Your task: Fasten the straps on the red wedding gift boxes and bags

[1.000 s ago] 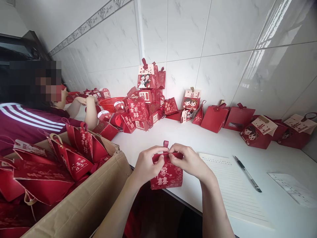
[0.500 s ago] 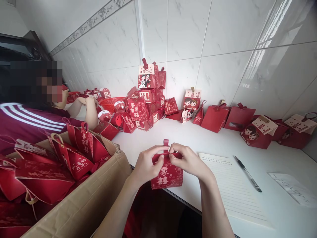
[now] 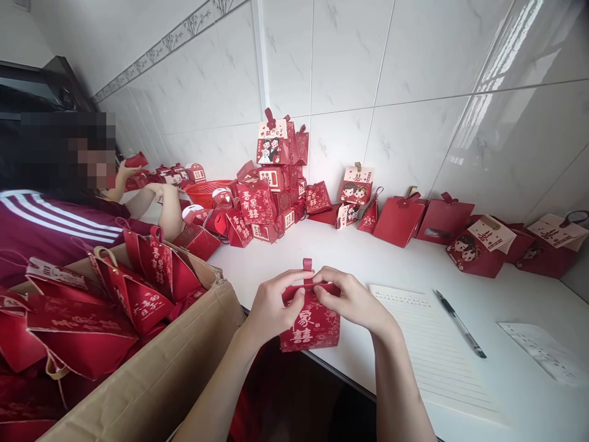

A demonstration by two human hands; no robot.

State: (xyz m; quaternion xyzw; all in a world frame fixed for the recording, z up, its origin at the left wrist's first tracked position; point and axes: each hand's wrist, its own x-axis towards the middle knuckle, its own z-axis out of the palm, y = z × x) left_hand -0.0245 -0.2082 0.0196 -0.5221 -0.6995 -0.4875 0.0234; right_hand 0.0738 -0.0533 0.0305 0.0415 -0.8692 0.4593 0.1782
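Red box [image 3: 310, 328], reading 家 above 囍, is left of the notepad [image 3: 437, 356], left hand [image 3: 278, 301] and right hand [image 3: 352, 298] pinching its top; farther left, a co-worker's [image 3: 59, 227] red packet [image 3: 136, 160] has moved outward.

The wall [image 3: 345, 73] at 12 o'clock is tiled, pale and grey-veined, with thin straight joints. A grey border [image 3: 172, 42] of bamboo motifs slants across it at 11 o'clock, to the left of a narrow upright strip [image 3: 259, 55]. At 2 o'clock the glossy surface carries a bright, striped reflection [image 3: 513, 55]. Dark furniture [image 3: 27, 89] appears at 10 o'clock. The white bench [image 3: 501, 298] extends to 4 o'clock; deep shadow lies beneath it at 6 o'clock.
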